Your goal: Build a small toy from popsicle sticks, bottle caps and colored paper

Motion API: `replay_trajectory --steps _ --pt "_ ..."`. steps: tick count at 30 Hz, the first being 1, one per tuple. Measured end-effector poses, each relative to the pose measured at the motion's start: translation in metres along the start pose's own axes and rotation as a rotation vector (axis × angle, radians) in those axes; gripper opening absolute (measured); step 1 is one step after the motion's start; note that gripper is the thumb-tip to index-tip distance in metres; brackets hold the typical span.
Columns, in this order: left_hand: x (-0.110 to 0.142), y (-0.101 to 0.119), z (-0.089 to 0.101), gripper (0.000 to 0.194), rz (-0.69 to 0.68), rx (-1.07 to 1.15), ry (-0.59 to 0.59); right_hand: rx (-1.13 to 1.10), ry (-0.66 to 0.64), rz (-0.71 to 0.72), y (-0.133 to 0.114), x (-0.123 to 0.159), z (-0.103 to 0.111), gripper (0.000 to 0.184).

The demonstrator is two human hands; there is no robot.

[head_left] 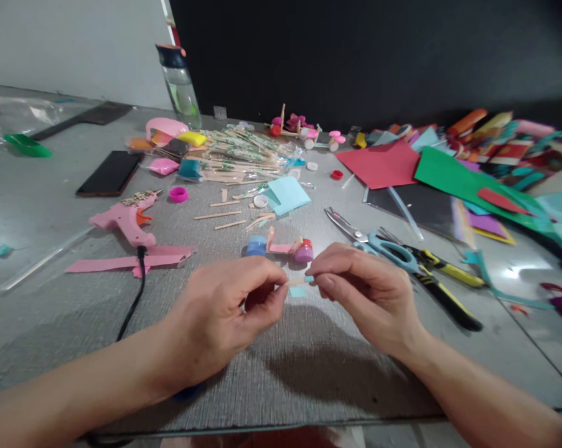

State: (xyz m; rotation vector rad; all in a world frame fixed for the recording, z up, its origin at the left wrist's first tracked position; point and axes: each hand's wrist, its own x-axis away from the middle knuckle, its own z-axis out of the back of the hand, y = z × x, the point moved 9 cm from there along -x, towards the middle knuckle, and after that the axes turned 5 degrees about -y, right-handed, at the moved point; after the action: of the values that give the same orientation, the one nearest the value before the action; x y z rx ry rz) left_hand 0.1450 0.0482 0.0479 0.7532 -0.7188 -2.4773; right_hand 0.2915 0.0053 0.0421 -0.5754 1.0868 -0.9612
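Observation:
My left hand (224, 311) pinches one end of a short wooden stick (295, 282) between thumb and fingers. At the stick's other end, my right hand (371, 295) pinches a bit of light blue paper (308, 279); whether it is wrapped around the stick or only held against it, I cannot tell. Below lies a small light blue paper piece (298, 292). Just beyond my fingers stands a little craft piece, a pink strip (281, 248) with wooden bits between a blue bottle cap (256, 245) and a purple one (304, 251).
Scissors (388, 249) and yellow-black pliers (442, 292) lie to the right. At left are a pink glue gun (126, 221) with its cord, a phone (110, 173) and pink paper strips (122, 264). Farther back are wooden sticks (243, 152), colored sheets (383, 163) and a water bottle (180, 87).

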Motion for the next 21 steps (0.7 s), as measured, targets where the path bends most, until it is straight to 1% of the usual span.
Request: replay_trajectory --steps 5,10,17,19,21 --pt "-0.0005 -0.0033 -0.0001 0.011 0.021 0.032 -0.002 0.003 -0.005 -0.009 0.001 0.0003 0.0019 0.016" --pt "0.0006 -0.0032 -0.0016 0.01 0.023 0.055 -0.012 -0.001 -0.038 0.045 -0.0024 -0.0013 -0.0013 0.013" --pt "0.0012 -0.0023 -0.0047 0.011 0.02 0.075 -0.048 0.122 -0.062 0.101 -0.0054 0.0006 -0.0023 0.01" --pt "0.0015 -0.0019 -0.005 0.01 0.013 0.091 -0.051 0.134 -0.066 0.099 -0.0056 0.0011 -0.0026 0.01" --pt "0.0022 -0.0017 -0.003 0.009 0.006 0.092 -0.029 0.114 -0.057 0.077 -0.0042 0.0014 -0.0021 0.011"
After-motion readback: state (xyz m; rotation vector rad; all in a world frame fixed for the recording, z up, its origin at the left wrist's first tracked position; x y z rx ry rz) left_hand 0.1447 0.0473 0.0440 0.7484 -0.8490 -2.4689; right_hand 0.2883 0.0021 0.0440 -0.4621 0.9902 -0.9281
